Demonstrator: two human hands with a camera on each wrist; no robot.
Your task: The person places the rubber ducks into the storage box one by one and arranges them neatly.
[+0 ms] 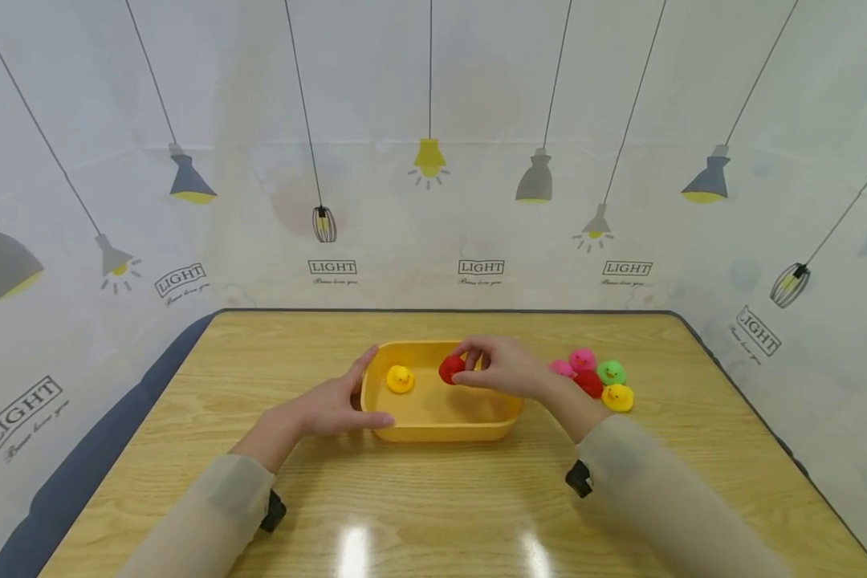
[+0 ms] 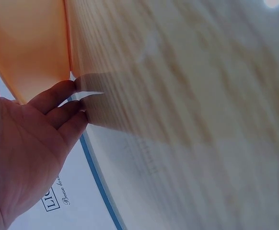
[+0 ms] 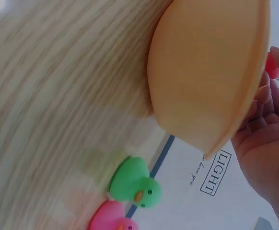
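Note:
In the head view, a yellow plastic tub (image 1: 441, 432) sits on the wooden table. My left hand (image 1: 332, 405) spans its left end, thumb along the front rim and fingers extended towards the back corner. The left wrist view shows this left hand (image 2: 31, 139) beside the tub wall (image 2: 29, 48). Above the inside of the tub, my right hand (image 1: 502, 368) pinches a red rubber duck (image 1: 450, 370) between thumb and fingers. A yellow rubber duck (image 1: 400, 379) rests inside, at the left. From the right wrist, the tub wall (image 3: 202, 72) partly hides the right hand (image 3: 269, 139).
To the right of the tub is a cluster of rubber ducks: pink (image 1: 582, 359), green (image 1: 611, 372), red (image 1: 588, 384) and yellow (image 1: 617, 397). My right forearm passes close to them. A printed curtain (image 1: 405, 281) stands behind the table's back edge.

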